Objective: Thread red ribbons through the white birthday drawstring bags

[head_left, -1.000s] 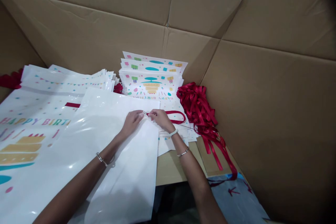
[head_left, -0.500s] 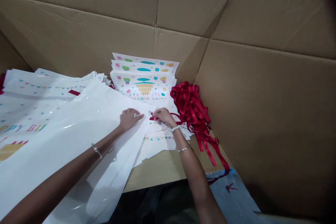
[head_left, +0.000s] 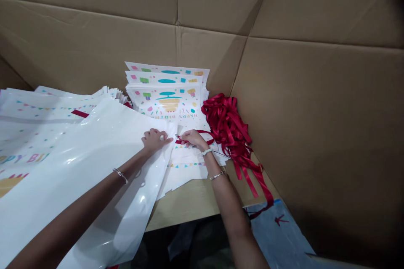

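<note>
A large glossy white plastic sheet slants across the left and middle. My left hand grips it near its right corner, thumb on top and fingers curled. Close beside that corner, my right hand pinches a red ribbon together with a thin dark wire loop, whose tip points at the sheet's edge. The ribbon runs back from my fingers in a curve toward a tangled pile of red ribbons. Whether the loop passes through the sheet is too small to tell.
Printed birthday sheets lean in a stack against the cardboard wall. More printed sheets lie at the left, with a short red ribbon piece on them. Cardboard also rises at the right. The tan tabletop ends in front.
The view has shifted slightly. My right hand has brought the wire loop and ribbon up against the sheet's corner. My left hand's fingers have curled more.
</note>
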`<state>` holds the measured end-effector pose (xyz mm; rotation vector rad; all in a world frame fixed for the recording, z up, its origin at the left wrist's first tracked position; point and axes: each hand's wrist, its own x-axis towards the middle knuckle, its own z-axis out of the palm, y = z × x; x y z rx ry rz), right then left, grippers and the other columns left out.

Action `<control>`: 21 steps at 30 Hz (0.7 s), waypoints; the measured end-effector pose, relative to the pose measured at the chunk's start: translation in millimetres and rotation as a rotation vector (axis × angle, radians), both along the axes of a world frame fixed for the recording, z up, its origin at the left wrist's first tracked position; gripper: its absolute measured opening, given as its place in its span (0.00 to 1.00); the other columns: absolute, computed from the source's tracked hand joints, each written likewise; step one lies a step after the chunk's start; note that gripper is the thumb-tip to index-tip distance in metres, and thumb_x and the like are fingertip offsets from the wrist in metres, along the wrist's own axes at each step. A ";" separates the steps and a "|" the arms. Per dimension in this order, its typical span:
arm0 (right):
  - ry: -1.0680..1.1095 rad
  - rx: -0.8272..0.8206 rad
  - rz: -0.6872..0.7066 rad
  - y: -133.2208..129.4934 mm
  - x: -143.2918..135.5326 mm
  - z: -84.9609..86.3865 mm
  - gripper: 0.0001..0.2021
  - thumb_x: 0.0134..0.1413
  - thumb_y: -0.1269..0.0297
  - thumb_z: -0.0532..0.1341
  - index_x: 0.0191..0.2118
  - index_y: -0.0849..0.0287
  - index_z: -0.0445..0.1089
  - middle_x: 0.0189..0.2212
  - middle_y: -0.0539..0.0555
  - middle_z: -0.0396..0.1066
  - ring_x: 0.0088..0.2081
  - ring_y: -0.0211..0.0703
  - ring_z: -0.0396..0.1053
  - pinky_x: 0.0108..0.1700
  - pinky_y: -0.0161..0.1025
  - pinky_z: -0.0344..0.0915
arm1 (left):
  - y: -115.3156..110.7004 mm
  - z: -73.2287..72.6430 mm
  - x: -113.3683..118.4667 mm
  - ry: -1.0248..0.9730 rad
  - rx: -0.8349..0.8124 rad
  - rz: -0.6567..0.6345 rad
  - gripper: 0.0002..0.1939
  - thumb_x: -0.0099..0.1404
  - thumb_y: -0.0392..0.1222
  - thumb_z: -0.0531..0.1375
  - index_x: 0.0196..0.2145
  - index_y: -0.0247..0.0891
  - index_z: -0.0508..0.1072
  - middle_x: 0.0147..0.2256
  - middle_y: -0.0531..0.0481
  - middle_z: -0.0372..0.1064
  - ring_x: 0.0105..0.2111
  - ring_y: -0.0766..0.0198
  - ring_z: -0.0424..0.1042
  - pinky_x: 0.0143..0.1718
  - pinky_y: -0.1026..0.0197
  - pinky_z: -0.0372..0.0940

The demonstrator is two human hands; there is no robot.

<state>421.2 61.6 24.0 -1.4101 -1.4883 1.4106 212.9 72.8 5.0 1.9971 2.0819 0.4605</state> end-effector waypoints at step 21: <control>0.070 0.171 0.003 -8.9 -0.2 0.3 0.08 0.59 0.70 0.61 0.28 0.64 0.71 0.21 0.48 0.72 0.14 0.28 0.61 0.17 0.25 0.54 | -13.2 8.1 6.1 -0.070 -0.080 -0.198 0.22 0.64 0.64 0.59 0.35 0.41 0.76 0.37 0.45 0.76 0.38 0.52 0.73 0.37 0.57 0.61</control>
